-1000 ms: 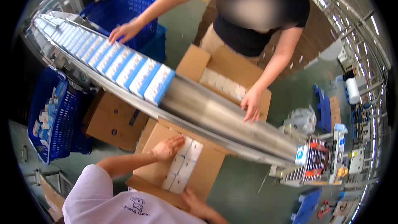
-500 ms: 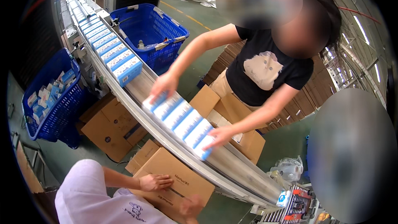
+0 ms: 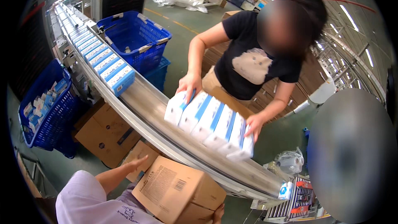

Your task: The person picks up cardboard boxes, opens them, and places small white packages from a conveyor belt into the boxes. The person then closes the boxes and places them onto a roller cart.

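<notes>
Fingers of left hand (image 3: 139,164) now spread open off the cardboard box (image 3: 178,191), right hand (image 3: 218,213) gripping its corner; flaps since closed.

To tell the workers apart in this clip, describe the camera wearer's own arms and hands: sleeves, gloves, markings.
The left hand is ungloved, its forearm uncovered below a short, pale lilac-white sleeve. The shirt has a small dark line-drawn print. Of the right hand only ungloved fingers show past the cardboard box; its arm and sleeve are hidden.
</notes>
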`<state>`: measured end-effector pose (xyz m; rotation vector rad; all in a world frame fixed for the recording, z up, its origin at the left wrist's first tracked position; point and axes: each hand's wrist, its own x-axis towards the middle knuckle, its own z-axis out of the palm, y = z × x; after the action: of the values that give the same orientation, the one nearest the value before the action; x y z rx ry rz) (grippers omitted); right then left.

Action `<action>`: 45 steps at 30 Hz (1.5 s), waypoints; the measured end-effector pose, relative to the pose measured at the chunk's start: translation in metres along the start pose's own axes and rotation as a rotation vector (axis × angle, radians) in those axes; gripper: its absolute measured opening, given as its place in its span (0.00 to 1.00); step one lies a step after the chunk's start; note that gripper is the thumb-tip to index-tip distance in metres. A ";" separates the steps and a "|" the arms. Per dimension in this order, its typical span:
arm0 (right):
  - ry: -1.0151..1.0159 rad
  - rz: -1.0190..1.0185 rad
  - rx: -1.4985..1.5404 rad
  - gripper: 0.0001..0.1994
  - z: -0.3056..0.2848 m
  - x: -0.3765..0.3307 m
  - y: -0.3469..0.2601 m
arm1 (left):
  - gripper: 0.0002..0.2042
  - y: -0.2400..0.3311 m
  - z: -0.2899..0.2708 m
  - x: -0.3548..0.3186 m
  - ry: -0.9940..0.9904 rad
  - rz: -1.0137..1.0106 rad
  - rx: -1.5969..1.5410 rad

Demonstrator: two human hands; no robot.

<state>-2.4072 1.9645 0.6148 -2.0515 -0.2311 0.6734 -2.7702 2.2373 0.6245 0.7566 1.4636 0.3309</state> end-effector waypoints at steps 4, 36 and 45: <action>-0.276 0.164 0.442 0.31 -0.044 0.003 0.048 | 0.30 -0.029 0.077 -0.048 -0.493 -0.264 -0.298; 0.837 0.552 0.675 0.34 -0.624 0.112 0.257 | 0.44 -0.022 0.939 -0.297 -0.785 0.501 1.197; 0.749 0.261 0.685 0.33 -0.826 0.341 0.249 | 0.40 0.004 1.104 -0.246 -0.321 0.338 0.908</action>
<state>-1.6970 1.3673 0.6240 -1.5312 0.6274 0.0615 -1.7330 1.8012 0.7424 1.7077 1.1378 -0.2348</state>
